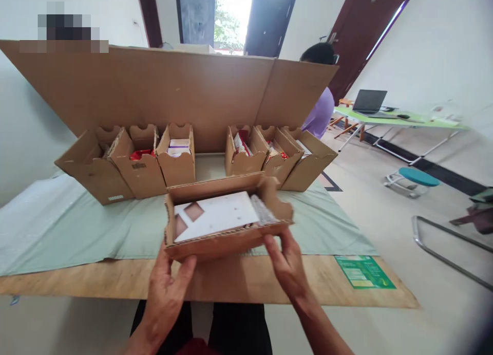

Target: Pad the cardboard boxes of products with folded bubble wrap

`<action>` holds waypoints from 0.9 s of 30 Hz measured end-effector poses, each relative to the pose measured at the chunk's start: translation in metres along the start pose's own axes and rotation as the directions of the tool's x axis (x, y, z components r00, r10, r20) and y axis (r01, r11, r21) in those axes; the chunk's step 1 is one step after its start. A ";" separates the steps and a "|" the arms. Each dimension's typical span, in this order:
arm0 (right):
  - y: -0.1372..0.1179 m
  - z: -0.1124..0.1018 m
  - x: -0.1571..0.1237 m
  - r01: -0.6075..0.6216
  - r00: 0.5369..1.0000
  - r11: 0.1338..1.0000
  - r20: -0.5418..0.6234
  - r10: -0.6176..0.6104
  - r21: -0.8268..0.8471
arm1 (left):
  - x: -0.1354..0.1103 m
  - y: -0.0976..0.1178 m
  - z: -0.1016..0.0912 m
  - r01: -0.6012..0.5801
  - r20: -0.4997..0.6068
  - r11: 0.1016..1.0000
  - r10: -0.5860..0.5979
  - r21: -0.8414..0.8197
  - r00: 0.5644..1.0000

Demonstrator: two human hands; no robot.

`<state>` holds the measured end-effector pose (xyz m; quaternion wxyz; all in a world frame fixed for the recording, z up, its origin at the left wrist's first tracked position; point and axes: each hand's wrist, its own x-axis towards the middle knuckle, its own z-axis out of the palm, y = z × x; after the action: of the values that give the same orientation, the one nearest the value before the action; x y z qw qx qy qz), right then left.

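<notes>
A narrow open cardboard box (227,242) is held up over the front of the table, slightly tilted, its right end higher. My left hand (171,283) grips its left end, thumb on the near side. At the right end, my right hand (285,260) grips the lower corner, with fingers partly hidden behind the box. Inside lie a white carton (217,216) with brown diamond shapes and, at its right, a greyish blurred packet (263,209). Behind it stand similar cardboard boxes: a left group (144,178) and a right group (246,164), with a gap between them.
A tall cardboard panel (173,93) stands behind the boxes. Green cloth (131,224) covers most of the wooden table (239,280); a green printed sheet (365,272) lies at its right. A person in purple (321,113) is behind the panel. A blue stool (418,176) stands at right.
</notes>
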<state>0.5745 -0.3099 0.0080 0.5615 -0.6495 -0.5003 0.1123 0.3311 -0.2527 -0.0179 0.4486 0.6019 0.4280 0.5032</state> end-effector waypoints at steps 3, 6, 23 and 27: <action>-0.007 0.031 0.007 0.020 0.997 0.997 0.069 -0.025 0.074 | 0.011 0.001 -0.022 -0.018 -0.104 1.000 0.018 0.004 0.994; -0.003 0.036 -0.013 0.021 0.995 0.999 0.095 -0.026 0.047 | 0.028 0.000 -0.029 -0.056 -0.107 0.998 0.057 0.014 0.993; 0.044 0.025 -0.039 -0.006 0.998 0.993 -0.068 -0.002 -0.120 | 0.133 -0.042 0.034 -0.092 0.075 0.994 0.087 0.065 0.993; 0.052 0.010 0.012 -0.180 0.972 0.983 0.161 0.171 0.044 | 0.110 -0.044 0.045 -0.127 0.103 0.991 0.121 0.046 0.987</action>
<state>0.5997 -0.2875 -0.0341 0.5270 -0.6639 -0.4799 0.2265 0.3872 -0.1406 -0.0407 0.4214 0.6635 0.3798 0.4878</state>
